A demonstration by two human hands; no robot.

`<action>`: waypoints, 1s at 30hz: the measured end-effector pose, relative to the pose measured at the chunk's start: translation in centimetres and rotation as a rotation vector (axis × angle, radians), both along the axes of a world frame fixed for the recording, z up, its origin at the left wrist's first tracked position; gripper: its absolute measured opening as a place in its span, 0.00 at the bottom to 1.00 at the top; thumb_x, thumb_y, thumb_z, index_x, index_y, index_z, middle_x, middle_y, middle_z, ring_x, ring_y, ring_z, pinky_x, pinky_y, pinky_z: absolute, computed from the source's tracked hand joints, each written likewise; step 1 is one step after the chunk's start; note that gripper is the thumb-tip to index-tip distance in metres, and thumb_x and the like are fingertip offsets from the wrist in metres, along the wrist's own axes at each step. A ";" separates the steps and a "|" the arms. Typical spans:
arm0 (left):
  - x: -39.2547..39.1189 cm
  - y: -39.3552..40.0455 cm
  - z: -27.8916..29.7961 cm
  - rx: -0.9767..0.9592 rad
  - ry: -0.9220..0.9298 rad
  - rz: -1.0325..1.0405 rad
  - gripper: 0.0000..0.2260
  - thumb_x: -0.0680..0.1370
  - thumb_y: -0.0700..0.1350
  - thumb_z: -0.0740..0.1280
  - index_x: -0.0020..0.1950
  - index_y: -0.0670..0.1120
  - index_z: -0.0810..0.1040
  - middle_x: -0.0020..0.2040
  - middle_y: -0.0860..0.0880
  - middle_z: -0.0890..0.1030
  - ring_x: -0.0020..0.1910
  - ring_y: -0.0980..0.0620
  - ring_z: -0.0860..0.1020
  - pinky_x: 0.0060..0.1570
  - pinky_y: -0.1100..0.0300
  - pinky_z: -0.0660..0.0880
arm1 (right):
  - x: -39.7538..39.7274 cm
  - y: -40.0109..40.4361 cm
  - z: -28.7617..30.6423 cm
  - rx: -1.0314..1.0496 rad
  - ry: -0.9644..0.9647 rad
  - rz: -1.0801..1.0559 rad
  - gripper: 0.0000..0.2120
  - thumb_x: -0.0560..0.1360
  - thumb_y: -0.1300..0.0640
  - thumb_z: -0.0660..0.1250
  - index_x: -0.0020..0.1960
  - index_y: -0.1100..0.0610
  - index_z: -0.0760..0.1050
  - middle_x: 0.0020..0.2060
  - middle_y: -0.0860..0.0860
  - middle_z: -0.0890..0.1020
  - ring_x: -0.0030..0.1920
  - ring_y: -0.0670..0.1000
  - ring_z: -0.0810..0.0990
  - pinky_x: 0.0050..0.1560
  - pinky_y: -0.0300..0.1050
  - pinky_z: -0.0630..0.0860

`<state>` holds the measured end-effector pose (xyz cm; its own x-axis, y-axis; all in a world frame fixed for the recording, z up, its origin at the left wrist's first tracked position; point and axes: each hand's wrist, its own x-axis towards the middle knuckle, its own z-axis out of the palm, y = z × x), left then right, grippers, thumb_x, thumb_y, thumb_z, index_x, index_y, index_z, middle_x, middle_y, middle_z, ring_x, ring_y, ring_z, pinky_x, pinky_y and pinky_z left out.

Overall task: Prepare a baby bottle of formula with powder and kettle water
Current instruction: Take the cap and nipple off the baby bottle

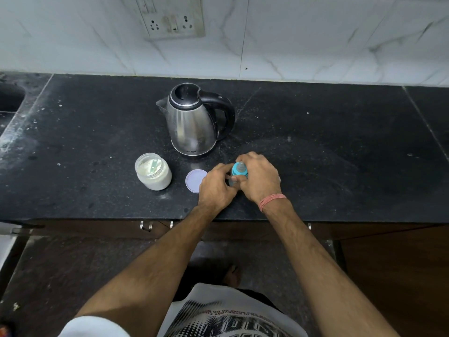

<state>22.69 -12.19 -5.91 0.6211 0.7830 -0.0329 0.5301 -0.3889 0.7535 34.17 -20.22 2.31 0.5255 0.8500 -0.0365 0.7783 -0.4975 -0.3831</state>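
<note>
A small baby bottle (239, 169) with a blue collar and clear teat stands on the black counter (328, 152), both hands around it. My left hand (215, 188) grips its clear body from the left. My right hand (260, 177) wraps the blue collar from the right. The bottle's lower part is mostly hidden by fingers. Behind it stands a steel kettle (193, 122) with a black handle and closed lid. To the left is an open jar of white powder (153, 171) with a scoop inside. Its white lid (194, 180) lies flat between jar and hands.
A tiled wall with a socket plate (173, 17) rises behind the counter. A sink edge (9, 98) shows at far left. Cabinet fronts and hooks (145, 226) hang under the counter's front edge.
</note>
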 end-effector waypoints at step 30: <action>-0.2 0.7 1.0 0.059 0.011 -0.093 0.21 0.77 0.51 0.68 0.70 0.55 0.85 0.60 0.54 0.86 0.57 0.50 0.84 0.56 0.48 0.82 | -1.4 -1.2 -3.4 0.267 0.132 -0.181 0.22 0.77 0.48 0.81 0.66 0.56 0.83 0.61 0.51 0.84 0.64 0.53 0.79 0.62 0.41 0.71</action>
